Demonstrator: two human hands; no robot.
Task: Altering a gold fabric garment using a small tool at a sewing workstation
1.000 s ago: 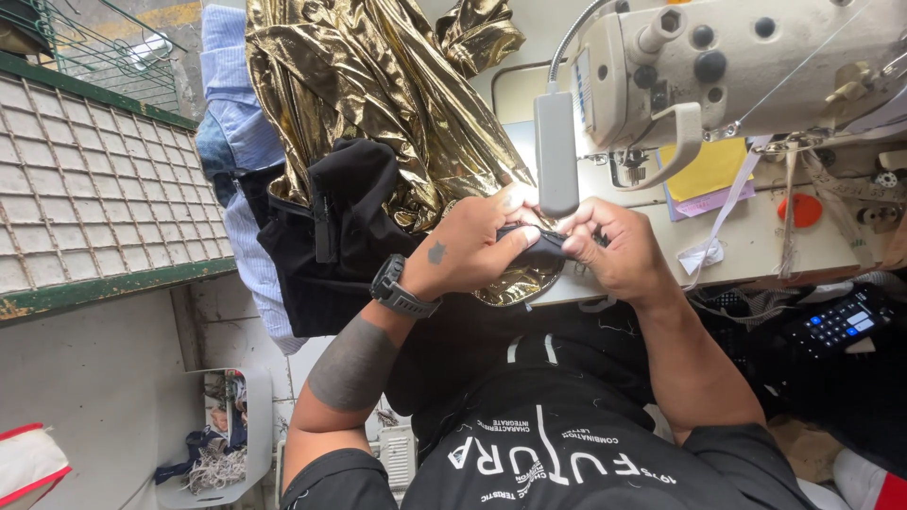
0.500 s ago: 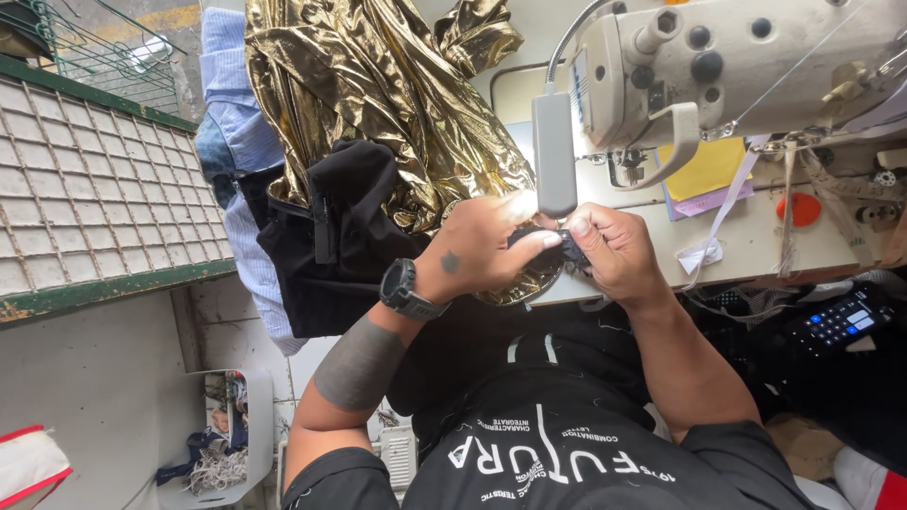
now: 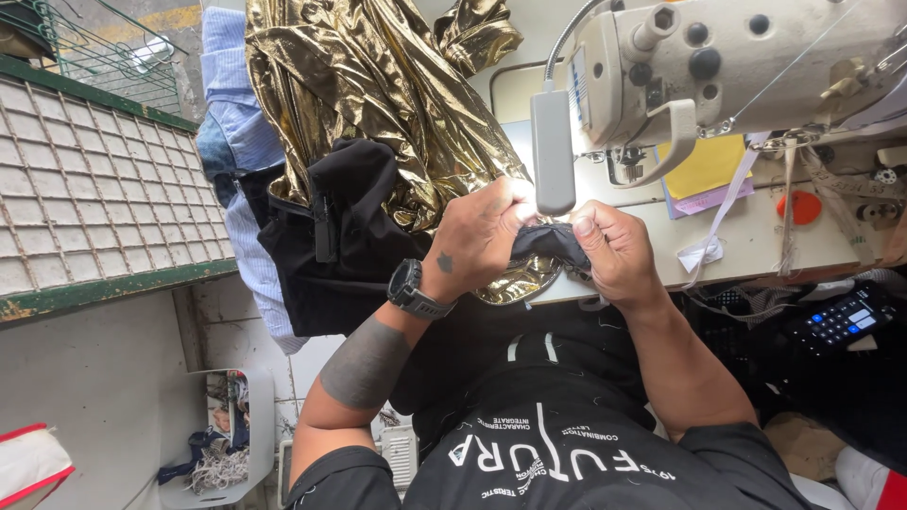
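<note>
Both hands pinch a small piece of black cloth (image 3: 550, 244) between them at the table (image 3: 756, 236) edge. The left hand (image 3: 487, 236), with a black watch (image 3: 411, 290) on its wrist, has its grip closed on one end of the cloth; the right hand (image 3: 614, 250) has its grip closed on the other end. Just above the grip hangs a grey lamp (image 3: 552, 151) and the white sewing machine (image 3: 737, 57). Gold fabric (image 3: 378, 85) lies beyond the left hand, touching the cloth, beside a black garment (image 3: 340, 236).
</note>
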